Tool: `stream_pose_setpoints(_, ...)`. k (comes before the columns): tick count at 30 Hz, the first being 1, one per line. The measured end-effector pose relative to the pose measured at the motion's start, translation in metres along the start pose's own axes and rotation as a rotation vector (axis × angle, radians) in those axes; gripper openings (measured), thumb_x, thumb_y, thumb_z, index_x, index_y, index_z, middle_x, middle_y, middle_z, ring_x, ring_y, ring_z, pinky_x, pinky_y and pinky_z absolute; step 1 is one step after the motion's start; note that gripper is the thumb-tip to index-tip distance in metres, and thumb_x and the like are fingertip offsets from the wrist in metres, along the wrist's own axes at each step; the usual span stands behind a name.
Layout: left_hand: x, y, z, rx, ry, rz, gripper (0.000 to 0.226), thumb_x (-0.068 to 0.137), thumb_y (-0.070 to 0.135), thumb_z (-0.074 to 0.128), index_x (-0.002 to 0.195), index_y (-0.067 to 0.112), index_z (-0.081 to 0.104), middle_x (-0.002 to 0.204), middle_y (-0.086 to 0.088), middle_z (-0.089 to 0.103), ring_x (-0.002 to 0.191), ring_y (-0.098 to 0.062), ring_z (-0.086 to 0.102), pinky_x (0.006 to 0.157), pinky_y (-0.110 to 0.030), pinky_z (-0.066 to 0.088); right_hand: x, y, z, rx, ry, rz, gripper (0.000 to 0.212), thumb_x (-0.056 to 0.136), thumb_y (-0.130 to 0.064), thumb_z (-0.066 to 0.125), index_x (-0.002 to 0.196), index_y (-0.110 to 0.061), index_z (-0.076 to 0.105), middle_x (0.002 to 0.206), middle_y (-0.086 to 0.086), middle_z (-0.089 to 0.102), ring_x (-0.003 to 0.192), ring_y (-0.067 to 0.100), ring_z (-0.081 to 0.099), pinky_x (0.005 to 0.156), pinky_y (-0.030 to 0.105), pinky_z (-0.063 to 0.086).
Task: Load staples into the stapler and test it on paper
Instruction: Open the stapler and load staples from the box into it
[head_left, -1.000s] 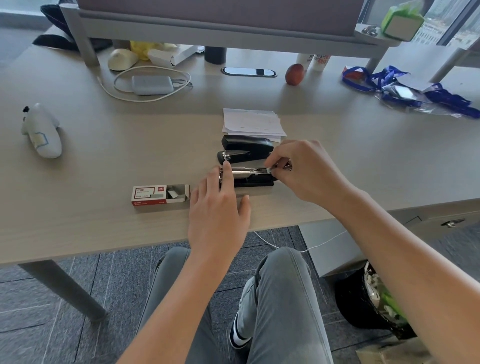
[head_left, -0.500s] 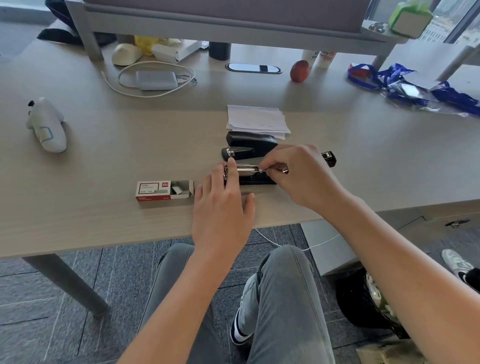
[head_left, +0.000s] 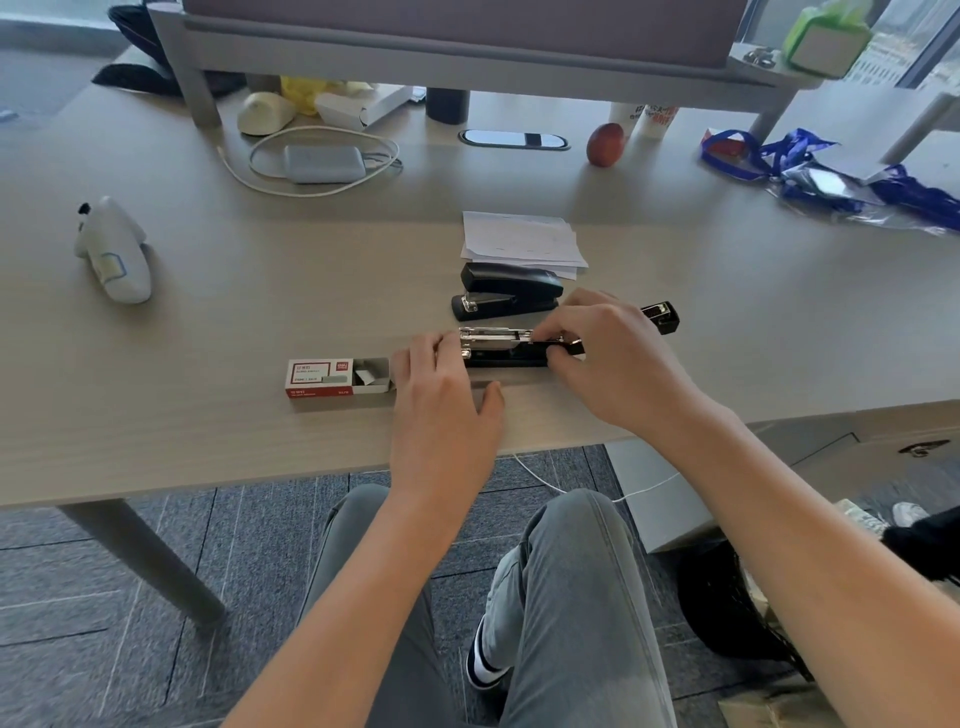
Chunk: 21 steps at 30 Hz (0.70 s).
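Left hand (head_left: 441, 400), fingers loosely spread, steadies the front end of the opened stapler (head_left: 511, 347); right hand (head_left: 608, 353) pinches at its exposed metal staple channel, whether on a staple strip cannot be told. The stapler lies near the desk (head_left: 208, 332) front edge. Loading appears under way; closing and testing remain. Just left of the stapler, the staple box (head_left: 337, 378) sits open; beyond it a second stapler (head_left: 511, 296), then the paper (head_left: 522, 239), with bare desk either side.

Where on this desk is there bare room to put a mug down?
Bare wood lies between the white toy and the staple box, and right of the open stapler toward the blue lanyards. It is crowded around both hands, the second stapler and the paper stack.
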<state>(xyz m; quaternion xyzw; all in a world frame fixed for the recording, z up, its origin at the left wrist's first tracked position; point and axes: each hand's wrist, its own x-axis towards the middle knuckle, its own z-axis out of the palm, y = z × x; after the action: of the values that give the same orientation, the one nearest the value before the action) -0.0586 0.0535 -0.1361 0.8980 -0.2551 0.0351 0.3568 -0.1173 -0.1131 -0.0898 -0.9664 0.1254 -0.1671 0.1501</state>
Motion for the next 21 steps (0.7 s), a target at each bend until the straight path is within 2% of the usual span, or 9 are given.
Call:
stream_pose_setpoints(10,0.001,-0.003,0.000,-0.044,0.004,0.007,0.056,0.091,0.021,0.066,0.142,0.008,0.048,0.135,-0.002,0.048,0.125,-0.020,0.037,0.093,-0.017,0.024,0.010,-0.014,0.006,0.030,-0.090,-0.020,0.033,0.086,-0.009,0.061,0.110,-0.026,0.076,0.095,-0.006,0.059,0.099,0.020,0.055,0.078,0.031,0.040)
stream_pose_setpoints(13,0.002,-0.005,0.000,-0.068,0.009,0.014,0.052,0.090,0.014,0.063,0.140,0.008,0.050,0.132,-0.001,0.050,0.122,-0.019,0.038,0.094,-0.018,0.027,0.013,-0.021,0.008,0.023,-0.129,-0.044,0.040,0.088,-0.006,0.056,0.116,-0.028,0.073,0.098,-0.006,0.057,0.103,0.021,0.054,0.085,0.035,0.044)
stream_pose_setpoints(15,0.002,-0.005,0.000,-0.083,0.012,0.021,0.051,0.088,0.010,0.062,0.139,0.007,0.051,0.131,-0.003,0.051,0.121,-0.020,0.039,0.099,-0.025,0.035,0.014,-0.024,0.010,0.028,-0.153,-0.062,0.045,0.088,-0.005,0.052,0.121,-0.030,0.071,0.099,-0.004,0.056,0.106,0.023,0.053,0.089,0.037,0.046)
stream_pose_setpoints(21,0.002,-0.008,0.002,-0.090,0.022,0.042,0.054,0.088,0.006,0.059,0.142,0.005,0.051,0.132,-0.007,0.051,0.124,-0.023,0.040,0.102,-0.028,0.035,0.011,-0.024,0.011,0.025,-0.204,-0.096,0.059,0.091,-0.003,0.046,0.135,-0.038,0.063,0.103,-0.004,0.051,0.111,0.024,0.049,0.095,0.042,0.045)
